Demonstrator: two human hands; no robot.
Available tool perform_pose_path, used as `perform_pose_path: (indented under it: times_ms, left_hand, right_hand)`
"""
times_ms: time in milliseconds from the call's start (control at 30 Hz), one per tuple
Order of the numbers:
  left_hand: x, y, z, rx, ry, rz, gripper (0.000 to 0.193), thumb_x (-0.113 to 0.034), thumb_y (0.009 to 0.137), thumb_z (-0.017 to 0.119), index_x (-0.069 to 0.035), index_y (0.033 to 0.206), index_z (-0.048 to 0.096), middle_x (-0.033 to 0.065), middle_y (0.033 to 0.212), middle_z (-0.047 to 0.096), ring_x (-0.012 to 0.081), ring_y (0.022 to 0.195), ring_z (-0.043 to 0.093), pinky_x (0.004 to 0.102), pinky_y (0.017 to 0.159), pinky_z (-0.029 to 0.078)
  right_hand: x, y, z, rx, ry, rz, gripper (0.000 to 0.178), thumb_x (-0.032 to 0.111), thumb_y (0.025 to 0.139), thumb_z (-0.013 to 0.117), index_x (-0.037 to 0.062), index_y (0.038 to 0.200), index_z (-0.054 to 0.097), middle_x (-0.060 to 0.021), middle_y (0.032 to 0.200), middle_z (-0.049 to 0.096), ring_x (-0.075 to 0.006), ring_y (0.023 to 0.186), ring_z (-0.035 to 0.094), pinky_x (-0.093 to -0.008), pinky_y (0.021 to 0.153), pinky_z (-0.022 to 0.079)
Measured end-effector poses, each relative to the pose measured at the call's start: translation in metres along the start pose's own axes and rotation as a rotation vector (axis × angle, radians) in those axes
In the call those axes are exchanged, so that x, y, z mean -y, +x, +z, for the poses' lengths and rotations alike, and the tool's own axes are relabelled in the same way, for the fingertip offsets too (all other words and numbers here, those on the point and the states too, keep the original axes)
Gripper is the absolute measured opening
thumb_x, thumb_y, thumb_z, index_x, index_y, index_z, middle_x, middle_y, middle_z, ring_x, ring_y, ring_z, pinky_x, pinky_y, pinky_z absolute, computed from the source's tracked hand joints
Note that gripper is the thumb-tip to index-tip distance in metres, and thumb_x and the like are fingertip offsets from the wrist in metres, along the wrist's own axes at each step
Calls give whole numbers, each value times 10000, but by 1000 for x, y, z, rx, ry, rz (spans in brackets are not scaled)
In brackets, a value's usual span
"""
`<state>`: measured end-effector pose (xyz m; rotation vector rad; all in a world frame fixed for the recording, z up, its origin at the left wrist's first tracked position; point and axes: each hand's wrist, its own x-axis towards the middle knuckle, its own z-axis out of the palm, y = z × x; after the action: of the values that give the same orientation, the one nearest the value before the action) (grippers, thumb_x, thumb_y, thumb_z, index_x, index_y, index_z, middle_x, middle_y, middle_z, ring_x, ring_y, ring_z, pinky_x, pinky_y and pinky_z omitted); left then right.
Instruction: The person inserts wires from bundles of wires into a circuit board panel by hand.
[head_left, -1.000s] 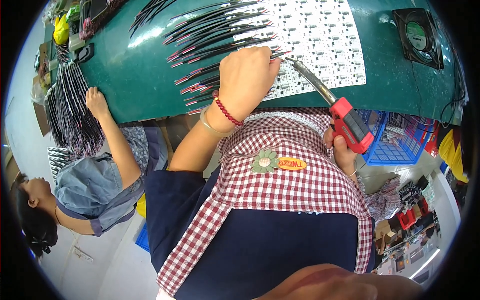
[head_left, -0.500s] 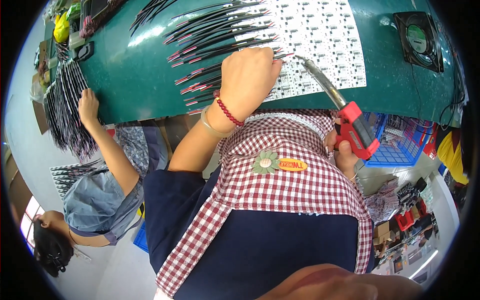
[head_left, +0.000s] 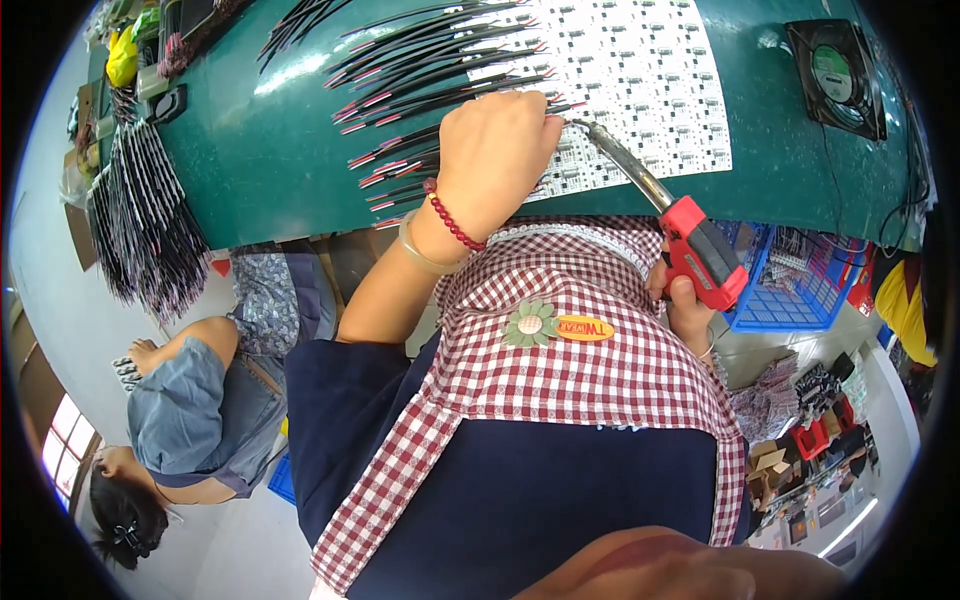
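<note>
My left hand point(head_left: 498, 145) is closed in a pinch over the near part of the white sheet of small circuit boards point(head_left: 650, 90). It appears to grip a thin wire, most of which the hand hides. My right hand point(head_left: 690, 310) is wrapped round the handle of a red and black soldering gun point(head_left: 705, 255). The gun's metal tip points up and left, right beside my left fingertips. Rows of black wires point(head_left: 400, 90) with red and white bared ends lie across the sheet's left edge and under my left hand.
A black fan point(head_left: 838, 80) stands at the right of the green table point(head_left: 270, 150). A blue basket point(head_left: 800, 285) with boards is below the table's right edge. At the left, a wire bundle point(head_left: 145, 220) hangs over the edge, near a seated co-worker point(head_left: 190, 410).
The soldering gun has moved left and slightly down, bringing its tip to my left fingertips. My left hand has barely shifted. The co-worker's hand has left the hanging wires and moved down.
</note>
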<state>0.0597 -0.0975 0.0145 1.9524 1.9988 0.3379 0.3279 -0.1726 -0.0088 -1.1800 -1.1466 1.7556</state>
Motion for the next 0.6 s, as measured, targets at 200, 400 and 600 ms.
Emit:
perform_pose_path:
  times_ms: [200, 400, 600]
  left_hand:
    - [1, 0, 1, -6, 12, 3, 258, -248, 803, 635, -35, 660, 605, 145, 633, 617, 331, 607, 620, 425, 536, 482]
    - [0, 1, 0, 4, 14, 15, 262, -245, 802, 633, -28, 657, 608, 149, 631, 616, 336, 610, 618, 426, 540, 485]
    - [0, 2, -1, 17, 15, 5, 264, -240, 801, 635, -23, 654, 605, 156, 642, 618, 342, 618, 618, 429, 550, 488]
  right_hand:
    - [-6, -3, -7, 37, -57, 25, 421, 382, 892, 618, -9, 1043, 571, -26, 672, 532, -112, 588, 500, -259, 542, 406]
    - [5, -3, 4, -47, 16, 3, 395, 390, 882, 631, 4, 927, 557, -31, 677, 527, -119, 589, 498, -262, 537, 397]
    - [6, -3, 2, -25, -31, 32, 428, 420, 884, 617, -2, 928, 555, -31, 668, 521, -121, 585, 492, -258, 532, 387]
